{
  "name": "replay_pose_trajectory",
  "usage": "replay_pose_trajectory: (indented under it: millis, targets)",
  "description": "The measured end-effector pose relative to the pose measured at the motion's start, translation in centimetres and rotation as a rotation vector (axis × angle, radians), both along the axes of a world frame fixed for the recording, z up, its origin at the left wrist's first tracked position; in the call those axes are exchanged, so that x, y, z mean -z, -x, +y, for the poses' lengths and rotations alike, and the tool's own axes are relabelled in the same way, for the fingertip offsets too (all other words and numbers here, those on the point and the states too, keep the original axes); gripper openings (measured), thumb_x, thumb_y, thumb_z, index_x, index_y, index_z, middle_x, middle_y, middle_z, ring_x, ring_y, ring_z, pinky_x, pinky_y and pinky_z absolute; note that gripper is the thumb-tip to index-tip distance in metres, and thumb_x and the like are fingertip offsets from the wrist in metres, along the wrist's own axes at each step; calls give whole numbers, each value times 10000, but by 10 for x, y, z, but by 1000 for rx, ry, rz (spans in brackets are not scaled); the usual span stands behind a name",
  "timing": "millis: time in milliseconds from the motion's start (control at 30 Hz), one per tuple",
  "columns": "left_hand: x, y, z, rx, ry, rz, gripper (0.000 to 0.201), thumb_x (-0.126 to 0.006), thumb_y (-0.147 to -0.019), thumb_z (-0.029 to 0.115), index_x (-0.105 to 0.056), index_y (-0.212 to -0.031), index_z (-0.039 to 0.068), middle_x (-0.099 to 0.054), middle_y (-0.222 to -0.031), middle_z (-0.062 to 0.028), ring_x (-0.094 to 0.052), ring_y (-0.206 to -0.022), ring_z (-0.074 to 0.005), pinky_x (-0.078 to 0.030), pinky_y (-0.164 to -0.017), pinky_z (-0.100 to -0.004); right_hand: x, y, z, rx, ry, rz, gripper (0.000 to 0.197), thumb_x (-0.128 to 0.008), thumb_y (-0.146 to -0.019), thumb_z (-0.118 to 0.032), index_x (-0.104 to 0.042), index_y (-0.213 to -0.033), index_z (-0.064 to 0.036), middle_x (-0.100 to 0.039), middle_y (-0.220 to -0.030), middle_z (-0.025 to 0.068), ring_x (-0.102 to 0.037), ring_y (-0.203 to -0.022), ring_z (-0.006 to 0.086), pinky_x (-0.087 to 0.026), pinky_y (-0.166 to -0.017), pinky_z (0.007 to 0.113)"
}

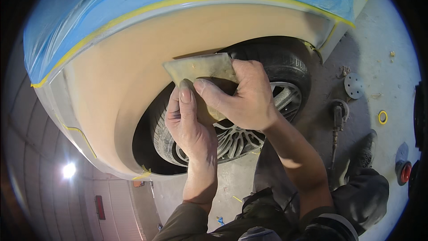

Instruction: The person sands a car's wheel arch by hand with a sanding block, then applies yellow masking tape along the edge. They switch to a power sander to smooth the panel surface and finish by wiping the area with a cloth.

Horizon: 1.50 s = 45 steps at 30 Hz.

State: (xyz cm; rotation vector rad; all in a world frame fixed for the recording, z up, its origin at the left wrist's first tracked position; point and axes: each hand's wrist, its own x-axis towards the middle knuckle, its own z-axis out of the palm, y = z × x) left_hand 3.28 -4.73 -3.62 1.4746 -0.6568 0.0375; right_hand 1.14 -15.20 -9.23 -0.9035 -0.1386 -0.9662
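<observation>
A bent, dusty yellowish sheet of sandpaper [206, 66] is held up in front of the wheel arch. My left hand [191, 122] pinches its lower left part, with the thumb and fingers closed on it. My right hand [249, 93] grips its right side, the thumb pressed near the middle. Behind the sheet is a car's beige-coated body panel [111, 62], bordered above by yellow masking tape [178, 1] and blue plastic film [89, 13]. The hands partly hide the tyre [285, 62] and the spoked rim [236, 140].
On the grey floor to the right lie a perforated sanding disc [353, 85], a hand-held air tool [337, 122], a yellow tape roll [382, 117] and a red-and-black round object [405, 173]. My bent leg [363, 196] is at the lower right. A bright lamp [69, 170] shines at the left.
</observation>
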Motion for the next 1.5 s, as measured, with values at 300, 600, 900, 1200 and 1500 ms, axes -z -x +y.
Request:
replay_pose_trajectory:
  millis: [300,600,900,1200,1500]
  targets:
    - [-9,8,-2,-38,51,21,275,-584,-1080,232,-683,-1119,-22,-706,-1036,-47,-644,-935,-104,-522,-858,-265,-7,-16,12,60,100,20,245,-779,-861,-170,-747,-978,43,-760,-791,155,-743,-663,191,-563,-617,298]
    - [-9,7,-2,-2,81,18,313,-573,-1085,270,-683,-1092,-23,-697,-1022,-53,-640,-920,-111,-515,-835,-269,-15,-14,19,75,25,-15,239,-770,-871,-175,-749,-977,38,-763,-798,155,-736,-679,171,-564,-626,311]
    - [-3,4,-11,-32,43,13,389,-520,-1096,273,-576,-1314,-45,-671,-1197,-116,-654,-1101,-206,-532,-977,-354,-10,-15,16,48,-70,-45,225,-745,-906,-140,-748,-1051,31,-777,-871,103,-697,-768,90,-563,-696,285]
    - [6,7,-31,-32,51,36,307,-637,-1051,211,-701,-1199,-50,-725,-1075,-65,-664,-967,-109,-538,-865,-261,4,-10,3,57,-94,21,230,-736,-931,-140,-742,-1091,26,-780,-910,92,-688,-812,86,-558,-727,285]
    - [17,10,-52,-48,-48,35,298,-642,-1041,176,-703,-1206,-64,-740,-1057,-90,-685,-919,-132,-556,-831,-260,18,-13,-5,122,-315,-28,210,-731,-901,-172,-742,-940,34,-750,-767,130,-699,-660,146,-547,-620,310]
